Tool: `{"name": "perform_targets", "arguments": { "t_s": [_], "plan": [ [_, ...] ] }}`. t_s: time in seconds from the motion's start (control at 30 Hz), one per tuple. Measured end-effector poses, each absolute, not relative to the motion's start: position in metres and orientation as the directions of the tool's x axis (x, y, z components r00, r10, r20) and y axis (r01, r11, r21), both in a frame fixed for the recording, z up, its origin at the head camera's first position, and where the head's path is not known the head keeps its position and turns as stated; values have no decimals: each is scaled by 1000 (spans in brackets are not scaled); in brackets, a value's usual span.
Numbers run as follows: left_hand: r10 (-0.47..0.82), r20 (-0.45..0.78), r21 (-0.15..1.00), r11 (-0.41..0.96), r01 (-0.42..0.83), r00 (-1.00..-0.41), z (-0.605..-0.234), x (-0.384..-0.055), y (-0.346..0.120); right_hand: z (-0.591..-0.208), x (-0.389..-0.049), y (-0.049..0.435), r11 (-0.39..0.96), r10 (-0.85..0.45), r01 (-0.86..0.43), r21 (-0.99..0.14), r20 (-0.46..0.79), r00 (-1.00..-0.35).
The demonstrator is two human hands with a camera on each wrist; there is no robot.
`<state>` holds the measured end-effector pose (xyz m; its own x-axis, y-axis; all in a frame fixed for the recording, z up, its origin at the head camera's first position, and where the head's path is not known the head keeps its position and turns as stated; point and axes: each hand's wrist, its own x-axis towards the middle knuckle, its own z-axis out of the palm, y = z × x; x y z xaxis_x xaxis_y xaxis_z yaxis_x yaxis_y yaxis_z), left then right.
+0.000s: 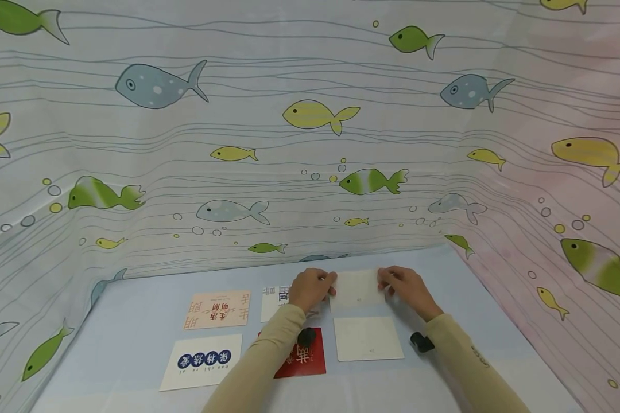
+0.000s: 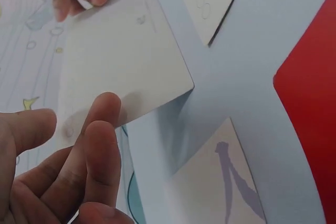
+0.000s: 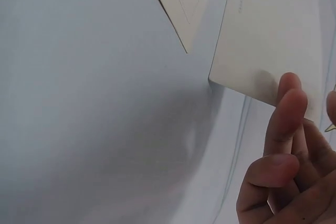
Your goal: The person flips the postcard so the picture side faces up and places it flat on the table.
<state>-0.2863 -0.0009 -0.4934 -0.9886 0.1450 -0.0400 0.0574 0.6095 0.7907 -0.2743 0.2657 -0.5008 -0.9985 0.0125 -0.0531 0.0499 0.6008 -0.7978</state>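
Observation:
My left hand (image 1: 312, 288) and right hand (image 1: 405, 288) hold a blank cream card (image 1: 358, 291) by its two side edges, near the far edge of the table. Left fingertips (image 2: 105, 109) lie at one edge of the card in the left wrist view, casting a soft shadow on it. In the right wrist view, right fingertips (image 3: 290, 98) meet the opposite edge. A small faint mark sits near the card's near side. Just below it lies a second blank cream card (image 1: 368, 339). The left forearm partly covers a red card (image 1: 310, 358) with white characters.
Left of the hands lie a peach card (image 1: 227, 310) with lettering, a white card (image 1: 204, 376) with blue circles, and a white card (image 1: 270, 308) partly behind the left hand. A pale cloth covers the table (image 1: 113, 338); a fish-print curtain (image 1: 268, 69) surrounds it.

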Motion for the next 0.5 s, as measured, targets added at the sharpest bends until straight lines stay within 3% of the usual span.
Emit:
{"name": "perform_targets", "arguments": {
  "t_s": [0.5],
  "plan": [
    [199,78,760,622,188,-977,-476,-273,-2,-496,-266,274,640,4,-54,-767,73,-997]
  ]
}}
